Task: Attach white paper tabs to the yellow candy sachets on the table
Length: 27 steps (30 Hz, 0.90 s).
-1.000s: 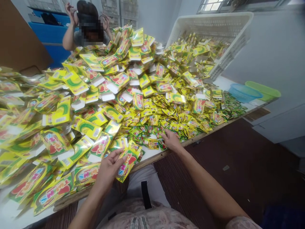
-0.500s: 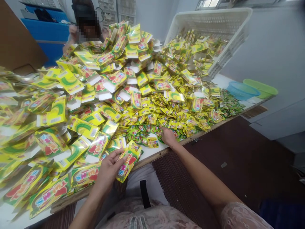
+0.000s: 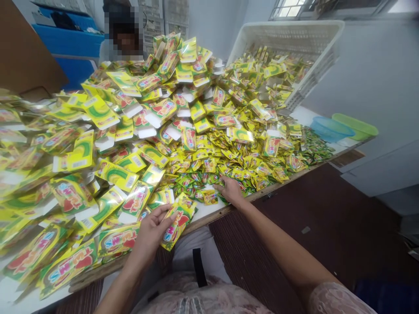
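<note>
My left hand (image 3: 155,226) is closed round a small yellow-green candy box (image 3: 178,222) printed with "TWINS", held at the table's front edge. Green sachets stick out at the box's far end. My right hand (image 3: 231,191) reaches into the small green candy sachets (image 3: 186,181) near the edge, with thumb and fingers apart. Its fingertips are partly hidden among the sachets. Just left of it, one yellow sachet (image 3: 210,197) lies on the white tabletop. Yellow sachets (image 3: 242,159) are heaped behind my right hand.
A tall pile of candy boxes (image 3: 101,111), several with open flaps, covers the left and middle. A tilted white crate (image 3: 291,32) with more boxes stands at the back right. Blue (image 3: 332,128) and green basins (image 3: 355,126) sit at the right end. Another person (image 3: 122,32) is behind the pile.
My right hand has shifted slightly, and its thumb and fingers now show spread apart. My left hand keeps the box in the same place. The other person's raised hands have dropped from sight.
</note>
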### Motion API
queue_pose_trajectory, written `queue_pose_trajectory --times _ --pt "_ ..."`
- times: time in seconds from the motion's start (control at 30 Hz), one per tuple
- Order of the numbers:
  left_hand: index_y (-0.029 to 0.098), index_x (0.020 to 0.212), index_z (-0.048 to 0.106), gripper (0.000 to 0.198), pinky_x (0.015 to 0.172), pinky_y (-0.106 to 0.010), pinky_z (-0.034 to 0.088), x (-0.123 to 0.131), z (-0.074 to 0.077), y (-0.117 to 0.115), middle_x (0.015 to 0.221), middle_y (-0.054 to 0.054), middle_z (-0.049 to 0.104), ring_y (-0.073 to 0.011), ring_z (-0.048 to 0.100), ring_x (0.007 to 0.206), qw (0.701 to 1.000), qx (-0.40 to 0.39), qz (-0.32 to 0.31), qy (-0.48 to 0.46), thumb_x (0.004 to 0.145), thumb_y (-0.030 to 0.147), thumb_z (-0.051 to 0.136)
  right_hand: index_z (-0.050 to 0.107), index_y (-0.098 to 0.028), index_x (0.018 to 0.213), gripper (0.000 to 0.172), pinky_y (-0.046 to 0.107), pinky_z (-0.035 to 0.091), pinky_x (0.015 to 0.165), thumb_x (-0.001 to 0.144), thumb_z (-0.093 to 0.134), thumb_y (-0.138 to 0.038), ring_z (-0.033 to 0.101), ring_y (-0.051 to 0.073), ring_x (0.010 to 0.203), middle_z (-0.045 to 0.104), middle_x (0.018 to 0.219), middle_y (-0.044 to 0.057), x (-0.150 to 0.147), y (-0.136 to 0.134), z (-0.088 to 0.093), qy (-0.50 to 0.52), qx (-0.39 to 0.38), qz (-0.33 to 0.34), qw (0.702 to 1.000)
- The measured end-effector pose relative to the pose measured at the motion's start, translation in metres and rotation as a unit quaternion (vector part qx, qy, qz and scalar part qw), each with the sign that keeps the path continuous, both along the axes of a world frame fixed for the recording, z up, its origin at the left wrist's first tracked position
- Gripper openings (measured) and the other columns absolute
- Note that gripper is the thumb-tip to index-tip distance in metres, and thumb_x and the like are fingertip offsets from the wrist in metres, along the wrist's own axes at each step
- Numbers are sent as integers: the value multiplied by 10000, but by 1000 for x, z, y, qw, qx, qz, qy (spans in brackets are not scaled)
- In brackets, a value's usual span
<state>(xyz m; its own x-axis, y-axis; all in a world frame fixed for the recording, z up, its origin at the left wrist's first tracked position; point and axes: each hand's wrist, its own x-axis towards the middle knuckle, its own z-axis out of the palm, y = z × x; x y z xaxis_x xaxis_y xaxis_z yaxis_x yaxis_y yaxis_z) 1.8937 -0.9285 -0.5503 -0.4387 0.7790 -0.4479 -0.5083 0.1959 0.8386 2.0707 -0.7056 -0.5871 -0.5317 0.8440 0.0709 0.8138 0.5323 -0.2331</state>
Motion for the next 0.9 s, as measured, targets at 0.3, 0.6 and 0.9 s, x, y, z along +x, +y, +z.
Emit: queue_pose_trajectory --times 0.3,0.6,0.9 --pt "131 984 612 624 650 -261 503 0 3 -3 759 -45 723 -190 673 683 1000 15 -1 12 476 403 854 681 -152 947 296 283 378 804 863 408 -75 533 207 889 650 926 124 7 -18 -1 -64 19 148 987" --pt "134 1010 602 572 645 -255 494 2 -10 0 738 -35 708 -163 649 656 998 44 -33 18 553 399 823 709 -148 896 264 319 412 820 838 454 -110 571 209 884 684 934 117 12 -14 3 51 2 99 994" --pt "133 997 640 541 724 -287 510 -6 -8 -9 802 -62 726 -198 670 748 998 44 -37 34 563 401 821 630 -151 828 414 231 381 567 656 703 -520 487 110 593 554 642 -18 -35 -72 45 388 -425 108 811"
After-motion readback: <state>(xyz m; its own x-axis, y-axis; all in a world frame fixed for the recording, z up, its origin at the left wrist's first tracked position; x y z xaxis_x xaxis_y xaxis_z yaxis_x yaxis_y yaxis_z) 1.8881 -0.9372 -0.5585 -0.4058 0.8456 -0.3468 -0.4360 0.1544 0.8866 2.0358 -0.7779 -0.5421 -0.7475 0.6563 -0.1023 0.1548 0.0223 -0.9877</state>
